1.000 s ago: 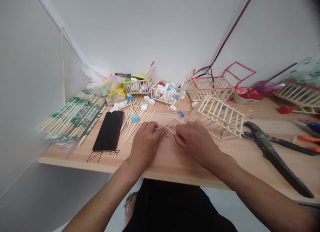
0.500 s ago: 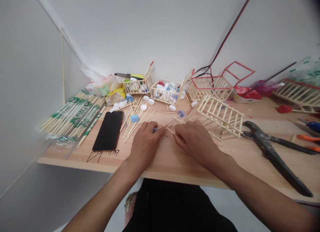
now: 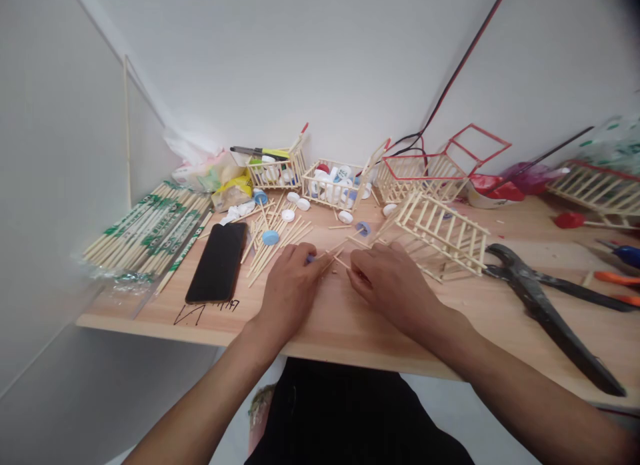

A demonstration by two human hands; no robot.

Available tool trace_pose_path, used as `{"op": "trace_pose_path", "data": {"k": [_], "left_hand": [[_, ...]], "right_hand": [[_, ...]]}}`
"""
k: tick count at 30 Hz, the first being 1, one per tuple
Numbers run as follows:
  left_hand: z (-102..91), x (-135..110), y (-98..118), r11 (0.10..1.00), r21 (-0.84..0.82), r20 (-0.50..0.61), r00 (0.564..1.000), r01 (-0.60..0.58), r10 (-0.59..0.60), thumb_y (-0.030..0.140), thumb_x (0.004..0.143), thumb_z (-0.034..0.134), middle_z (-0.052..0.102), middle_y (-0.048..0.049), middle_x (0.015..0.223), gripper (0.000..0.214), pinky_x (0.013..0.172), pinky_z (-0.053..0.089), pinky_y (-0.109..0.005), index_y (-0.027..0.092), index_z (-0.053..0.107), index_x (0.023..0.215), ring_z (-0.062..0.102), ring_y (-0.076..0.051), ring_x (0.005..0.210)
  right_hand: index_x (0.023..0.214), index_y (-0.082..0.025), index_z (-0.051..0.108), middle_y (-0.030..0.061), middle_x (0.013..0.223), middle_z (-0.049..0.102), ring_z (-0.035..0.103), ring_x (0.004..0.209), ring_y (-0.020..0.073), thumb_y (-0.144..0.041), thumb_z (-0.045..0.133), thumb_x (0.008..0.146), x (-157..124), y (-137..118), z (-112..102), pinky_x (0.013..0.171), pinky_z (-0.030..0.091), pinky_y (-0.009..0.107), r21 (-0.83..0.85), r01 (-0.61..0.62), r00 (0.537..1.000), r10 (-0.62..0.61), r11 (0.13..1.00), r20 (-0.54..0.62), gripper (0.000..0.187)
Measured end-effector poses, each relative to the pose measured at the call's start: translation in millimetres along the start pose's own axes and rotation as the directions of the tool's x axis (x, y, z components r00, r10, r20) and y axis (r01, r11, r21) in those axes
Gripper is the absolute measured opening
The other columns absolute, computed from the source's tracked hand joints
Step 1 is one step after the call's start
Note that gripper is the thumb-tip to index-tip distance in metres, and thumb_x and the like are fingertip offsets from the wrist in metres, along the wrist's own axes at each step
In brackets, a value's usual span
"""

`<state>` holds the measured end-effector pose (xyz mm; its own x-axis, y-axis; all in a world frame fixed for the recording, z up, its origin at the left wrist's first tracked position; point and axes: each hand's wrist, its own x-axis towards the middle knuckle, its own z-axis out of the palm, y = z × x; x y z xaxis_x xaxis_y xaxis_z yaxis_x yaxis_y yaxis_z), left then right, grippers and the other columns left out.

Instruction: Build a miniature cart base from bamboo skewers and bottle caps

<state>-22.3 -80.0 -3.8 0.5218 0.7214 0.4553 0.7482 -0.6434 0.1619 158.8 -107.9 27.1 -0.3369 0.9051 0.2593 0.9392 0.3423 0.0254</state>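
Observation:
My left hand (image 3: pixel 291 278) rests on the table with its fingers closed round a bluish bottle cap (image 3: pixel 310 259), most of which the fingers hide. A thin stick end shows by its thumb. Opposite it, my right hand (image 3: pixel 384 275) is closed in a pinch on a short wooden stick (image 3: pixel 339 259) that points toward the left fingertips. Beyond the hands lie a purple bottle cap (image 3: pixel 363 228) and loose stick pieces. A slatted wooden stick basket (image 3: pixel 443 235) lies tilted just behind my right hand.
Left of my hands are loose sticks (image 3: pixel 260 268) with a blue cap (image 3: pixel 271 237), a phone (image 3: pixel 216 263) and wrapped chopsticks (image 3: pixel 155 231). Small stick carts (image 3: pixel 330 188) holding caps stand along the wall. Large black-handled pliers (image 3: pixel 545 305) lie at the right, near a red bowl (image 3: pixel 495 191).
Hardly anything differs. Both hands keep their place and hold, and the view has shifted very slightly.

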Motion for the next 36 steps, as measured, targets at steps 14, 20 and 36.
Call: {"op": "trace_pose_path", "data": {"k": [14, 20, 36], "left_hand": [[-0.1, 0.3, 0.7, 1.000, -0.005, -0.007, 1.000, -0.004, 0.004, 0.017, 0.091, 0.049, 0.057, -0.0049, 0.098, 0.028, 0.079, 0.046, -0.032, 0.027, 0.063, 0.113, 0.051, -0.018, 0.090], [0.2, 0.4, 0.0, 1.000, -0.015, -0.001, 1.000, -0.003, 0.003, 0.016, 0.091, 0.049, 0.058, -0.0052, 0.099, 0.027, 0.080, 0.046, -0.032, 0.026, 0.064, 0.112, 0.051, -0.018, 0.091], [-0.5, 1.1, 0.0, 1.000, -0.019, 0.006, 1.000, -0.004, 0.004, 0.017, 0.091, 0.050, 0.059, -0.0053, 0.099, 0.027, 0.080, 0.046, -0.033, 0.025, 0.064, 0.112, 0.052, -0.019, 0.091]], "right_hand": [[0.068, -0.017, 0.057, 0.0049, 0.065, 0.062, 0.052, 0.067, 0.0190, -0.018, 0.049, 0.087, -1.4, 0.4, -0.1, 0.069, 0.025, 0.032, 0.003, 0.001, 1.000, -0.001, 1.000, -0.027, 0.021], [0.070, -0.018, 0.057, 0.0044, 0.067, 0.063, 0.053, 0.069, 0.0194, -0.018, 0.050, 0.088, -1.0, -0.4, -1.5, 0.070, 0.025, 0.032, 0.015, 0.003, 1.000, -0.003, 1.000, -0.012, 0.020], [0.077, -0.018, 0.060, 0.0056, 0.072, 0.065, 0.055, 0.075, 0.0235, -0.035, 0.053, 0.092, -3.0, -1.3, -6.3, 0.072, 0.026, 0.034, -0.028, -0.034, 0.999, 0.034, 0.999, 0.020, 0.024]]}}
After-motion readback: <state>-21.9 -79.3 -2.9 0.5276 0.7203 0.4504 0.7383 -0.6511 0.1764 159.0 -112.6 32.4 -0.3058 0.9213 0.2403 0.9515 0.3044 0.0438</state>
